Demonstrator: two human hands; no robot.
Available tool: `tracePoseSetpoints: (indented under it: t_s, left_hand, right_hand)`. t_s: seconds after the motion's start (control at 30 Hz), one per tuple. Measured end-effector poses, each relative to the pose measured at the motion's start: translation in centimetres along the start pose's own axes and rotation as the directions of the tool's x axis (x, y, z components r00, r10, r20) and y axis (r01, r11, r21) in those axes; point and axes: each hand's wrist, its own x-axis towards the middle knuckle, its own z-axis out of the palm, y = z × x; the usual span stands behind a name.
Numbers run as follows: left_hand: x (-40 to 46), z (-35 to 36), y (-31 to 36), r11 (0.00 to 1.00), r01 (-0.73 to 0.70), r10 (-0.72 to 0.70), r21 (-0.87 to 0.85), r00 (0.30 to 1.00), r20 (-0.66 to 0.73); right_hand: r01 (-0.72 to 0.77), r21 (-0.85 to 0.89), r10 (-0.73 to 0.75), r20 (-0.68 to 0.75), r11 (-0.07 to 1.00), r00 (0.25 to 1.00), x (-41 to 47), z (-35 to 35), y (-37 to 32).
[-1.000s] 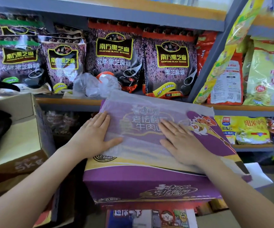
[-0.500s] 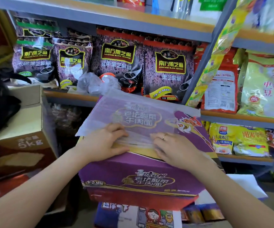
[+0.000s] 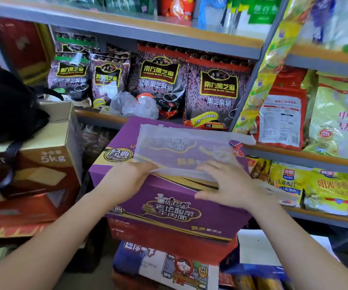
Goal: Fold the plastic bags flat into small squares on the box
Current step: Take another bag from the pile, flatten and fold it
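Note:
A translucent plastic bag [image 3: 185,151] lies spread on top of the purple noodle box [image 3: 169,212] in the middle of the view. My left hand [image 3: 127,181] grips the bag's near left edge at the box's front rim, fingers curled round the plastic. My right hand [image 3: 229,185] lies over the bag's near right edge with fingers spread and the thumb down against the box front. A blurred bit of plastic trails to the right of that hand. The bag's far edge reaches nearly to the box's back edge.
More crumpled plastic bags [image 3: 135,105] sit on the shelf behind the box, in front of black sesame packets [image 3: 217,88]. A brown 5kg carton [image 3: 49,164] with a black bag [image 3: 6,109] stands at left. Yellow packets [image 3: 336,122] fill the right shelves. Printed boxes [image 3: 169,266] lie stacked underneath.
Both hands slid from flat on the bag back to its near edge and took hold of it. The right hand's fingers have since spread, and the view has shifted.

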Motion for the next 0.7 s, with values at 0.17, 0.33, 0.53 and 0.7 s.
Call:
tracePoseSetpoints:
  t_s: [0.17, 0.33, 0.53, 0.7]
  left_hand:
    - [-2.1, -0.6, 2.5, 0.862, 0.171, -0.23, -0.477, 0.971, -0.069]
    - [-2.8, -1.2, 2.3, 0.745, 0.288, -0.378, -0.602, 0.925, -0.026]
    - [0.7, -1.6, -0.8, 0.681, 0.412, -0.417, -0.606, 0.898, 0.141]
    - [4.3, -0.5, -1.9, 0.89, 0.357, -0.336, -0.283, 0.934, 0.12]
  right_hand:
    - [0.113, 0.176, -0.124, 0.05, 0.978, 0.991, 0.2, -0.2, -1.4]
    - [0.118, 0.234, -0.131, 0.04, 0.965, 0.991, 2.4, -2.4, -1.6]
    - [-0.109, 0.309, 0.108, 0.02, 0.945, 0.994, 6.1, -2.0, 1.1]
    - [-0.349, 0.084, 0.34, 0.098, 0.933, 0.935, 8.1, 0.0, 2.7]
